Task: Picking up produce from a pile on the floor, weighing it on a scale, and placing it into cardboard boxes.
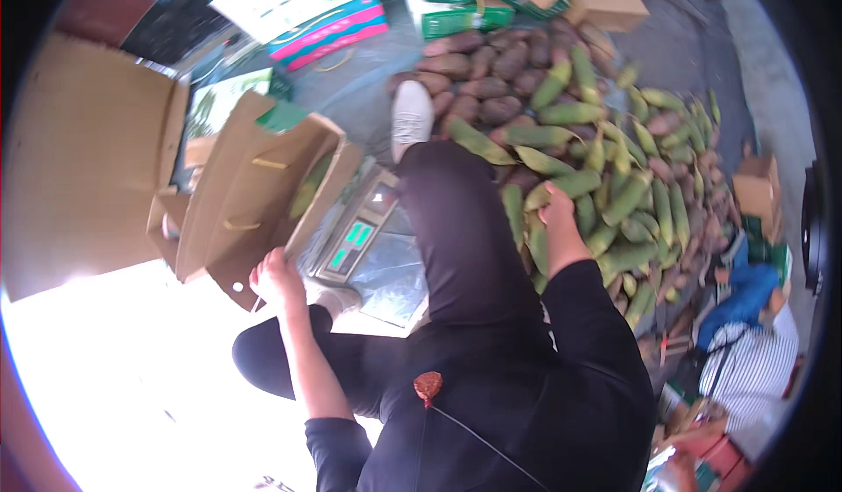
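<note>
- Far left, a big flat sheet of cardboard (83, 159) stands up beside me, well apart from my hands.
- Next along, an open brown box (250, 185) tips toward me, mouth up and a little green showing inside; I judge it is tilted that way so I can load it easily.
- My left hand (276, 279) sits at the box's lower corner, fingers curled tight around the edge, pinching the cardboard to steady it.
- Just right of the box, a weighing scale (364, 238) with a green display lies on the ground, touching the box's side.
- My leg in dark trousers runs up the middle to a white shoe (410, 115), planted at the near edge of the heap.
- My right hand (554, 214) is down on the pile of corn (614, 185), fingers closed around one ear in its green husk; how firmly, I cannot tell.
- The ears are long, pale to deep green, heaped loosely, with reddish-brown sweet potatoes (482, 75) behind them.
- Far right, another person in a striped top (754, 360) crouches near the pile's edge.
</note>
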Motion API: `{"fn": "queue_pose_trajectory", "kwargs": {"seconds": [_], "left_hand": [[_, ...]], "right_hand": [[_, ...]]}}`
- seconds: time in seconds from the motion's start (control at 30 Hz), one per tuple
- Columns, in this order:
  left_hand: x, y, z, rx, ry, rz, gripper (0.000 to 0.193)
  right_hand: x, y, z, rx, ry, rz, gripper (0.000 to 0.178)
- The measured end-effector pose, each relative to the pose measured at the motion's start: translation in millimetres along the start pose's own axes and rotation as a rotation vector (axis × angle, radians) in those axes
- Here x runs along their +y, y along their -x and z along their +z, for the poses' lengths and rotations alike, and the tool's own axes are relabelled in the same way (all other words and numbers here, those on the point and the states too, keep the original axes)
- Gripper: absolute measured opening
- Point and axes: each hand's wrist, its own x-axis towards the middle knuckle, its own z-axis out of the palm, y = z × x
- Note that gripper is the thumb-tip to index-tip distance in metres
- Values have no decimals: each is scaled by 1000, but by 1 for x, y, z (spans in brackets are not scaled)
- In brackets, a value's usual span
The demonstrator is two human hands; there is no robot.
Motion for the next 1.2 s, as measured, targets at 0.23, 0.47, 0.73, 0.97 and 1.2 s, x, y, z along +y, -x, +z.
{"fn": "queue_pose_trajectory", "kwargs": {"seconds": [0.23,0.47,0.73,0.97,1.2], "left_hand": [[-3,9,-7,25,89,-31,17],[5,6,-9,32,121,-13,12],[-6,5,9,99,40,36,9],[9,3,8,64,19,76,12],[2,8,12,83,78,103,13]], "right_hand": [[-9,82,6,-286,450,-356,58],[-56,237,68,-936,698,-1158,66],[-8,434,132,-1159,1001,-2237,60],[132,464,174,-968,1348,-2461,17],[185,438,170,-1242,1363,-2281,18]]}}
